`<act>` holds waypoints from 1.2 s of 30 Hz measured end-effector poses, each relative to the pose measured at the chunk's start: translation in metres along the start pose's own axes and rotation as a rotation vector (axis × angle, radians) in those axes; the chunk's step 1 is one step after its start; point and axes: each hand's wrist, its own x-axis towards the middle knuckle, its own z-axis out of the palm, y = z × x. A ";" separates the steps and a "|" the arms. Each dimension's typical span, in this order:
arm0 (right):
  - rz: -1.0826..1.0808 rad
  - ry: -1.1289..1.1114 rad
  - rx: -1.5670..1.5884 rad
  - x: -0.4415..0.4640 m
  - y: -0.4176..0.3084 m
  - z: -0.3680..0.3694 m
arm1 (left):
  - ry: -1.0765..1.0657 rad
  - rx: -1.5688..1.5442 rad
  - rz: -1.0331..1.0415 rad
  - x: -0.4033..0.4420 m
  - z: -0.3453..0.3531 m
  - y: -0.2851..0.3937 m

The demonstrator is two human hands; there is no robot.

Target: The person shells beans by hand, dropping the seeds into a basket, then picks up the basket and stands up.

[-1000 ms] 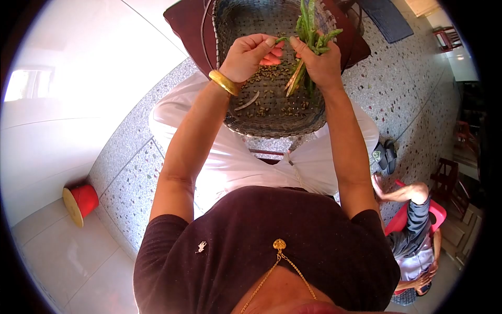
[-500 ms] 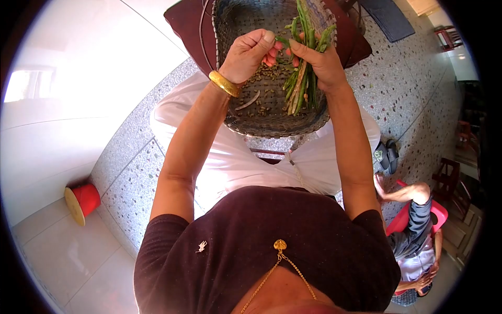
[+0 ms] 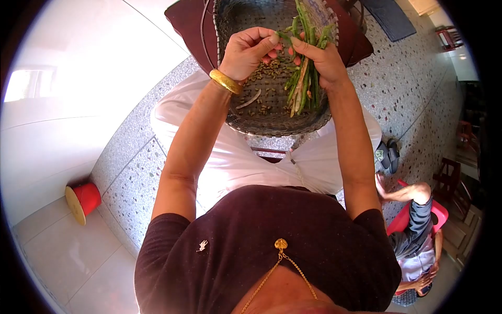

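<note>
A dark woven basket [image 3: 280, 125] rests over my lap, with many small pieces and one pale curved strip [image 3: 249, 99] on its bottom. Over its right half, my right hand [image 3: 321, 60] is closed around a bunch of long green stalks or pods [image 3: 300, 94], some of them brownish. My left hand [image 3: 250, 51], with a gold bangle [image 3: 225, 82] at the wrist, pinches the end of a thin green piece [image 3: 284, 36]. That piece spans the small gap between my two hands, near my right thumb.
At the lower right a person [image 3: 415, 261] sits on a pink chair [image 3: 440, 212]. Dark slippers [image 3: 387, 155] lie on the speckled floor [image 3: 400, 104]. A red spool-like object [image 3: 88, 197] stands at the left. Dark red material [image 3: 188, 31] shows behind the basket.
The bunch in my right hand has tilted, and its lower ends now hang more fully into view. My left hand has shifted only slightly, still pinching at the gap.
</note>
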 end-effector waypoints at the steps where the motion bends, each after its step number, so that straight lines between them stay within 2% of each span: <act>1: 0.012 0.001 -0.004 0.000 0.000 0.000 | 0.013 0.014 -0.002 0.000 0.000 0.000; 16: 0.140 -0.049 0.097 0.004 0.007 -0.003 | 0.062 0.067 0.057 -0.001 0.002 0.001; 28: 0.203 -0.081 0.068 0.001 0.004 0.000 | 0.054 0.131 0.019 -0.002 0.004 0.007; 31: 0.222 -0.133 0.102 0.002 0.006 -0.002 | -0.032 -0.121 -0.171 0.001 -0.004 0.006; 34: 0.237 -0.153 0.152 0.001 0.005 0.003 | -0.112 -0.307 -0.253 0.001 -0.005 0.007; 36: 0.261 -0.150 0.153 0.002 0.006 -0.001 | -0.046 -0.243 -0.210 -0.001 0.000 0.008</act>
